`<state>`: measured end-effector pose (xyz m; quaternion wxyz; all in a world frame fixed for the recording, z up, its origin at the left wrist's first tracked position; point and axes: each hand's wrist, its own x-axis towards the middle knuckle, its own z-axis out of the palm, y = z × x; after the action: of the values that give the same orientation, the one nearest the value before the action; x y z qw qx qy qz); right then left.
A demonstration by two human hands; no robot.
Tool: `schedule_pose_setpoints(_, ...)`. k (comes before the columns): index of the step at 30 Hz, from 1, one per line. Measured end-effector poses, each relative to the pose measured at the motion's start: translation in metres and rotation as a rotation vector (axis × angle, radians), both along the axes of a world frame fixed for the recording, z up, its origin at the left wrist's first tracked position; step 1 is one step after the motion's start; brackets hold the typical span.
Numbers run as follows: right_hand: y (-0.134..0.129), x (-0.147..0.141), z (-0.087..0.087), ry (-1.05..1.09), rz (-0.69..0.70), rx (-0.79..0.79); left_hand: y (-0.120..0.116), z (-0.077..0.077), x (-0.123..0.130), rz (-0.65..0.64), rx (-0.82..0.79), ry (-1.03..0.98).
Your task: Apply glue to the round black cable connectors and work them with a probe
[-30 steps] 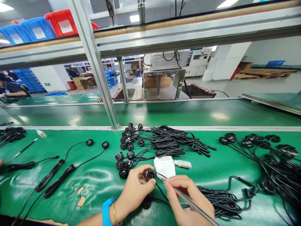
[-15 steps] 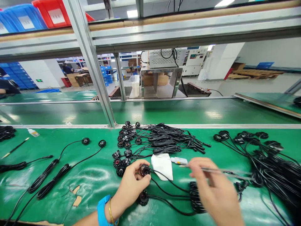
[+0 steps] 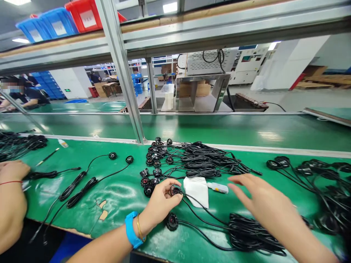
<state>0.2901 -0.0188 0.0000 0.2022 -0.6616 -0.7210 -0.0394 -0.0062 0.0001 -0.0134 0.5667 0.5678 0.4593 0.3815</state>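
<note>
Two hands: my left grip [image 3: 161,206] holding round black cable connector [image 3: 175,190]; right grip [image 3: 263,199] open, empty, near white squeeze bottle [image 3: 218,187].

Bright ceiling lights [image 3: 170,7] fill the room, leaving only soft shadows and laying pale glare across the glossy green bench [image 3: 120,190]. The right hand [image 3: 270,206] is softly blurred, and the shelf rail [image 3: 208,27] bows toward the wide-angle edges.

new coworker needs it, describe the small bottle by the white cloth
On the green workbench, find the white cloth beside the person's left hand. The small plastic bottle lies at its right edge, unlike the similar bottle at the bench's far left.
</note>
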Motion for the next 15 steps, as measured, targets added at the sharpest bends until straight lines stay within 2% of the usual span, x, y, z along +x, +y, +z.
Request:
schedule_pose_setpoints(3,0.003,-0.063,0.016,0.252,0.331,-0.194,-0.001,0.000,0.000,0.002,-0.005,-0.027)
schedule_pose_setpoints(6,0.001,-0.098,0.011,0.399,0.494,-0.349,-0.002,0.003,0.000,0.007,0.001,-0.063)
schedule_pose_setpoints(8,-0.001,-0.106,0.000,0.498,0.497,-0.299,-0.002,0.006,-0.001,-0.019,-0.011,-0.101)
schedule_pose_setpoints(12,-0.007,-0.104,-0.020,0.653,0.490,-0.078,-0.002,0.009,-0.003,-0.113,-0.049,-0.134)
schedule_pose_setpoints(15,-0.010,-0.105,-0.025,0.635,0.507,0.111,-0.001,0.009,-0.004,-0.120,0.048,-0.045)
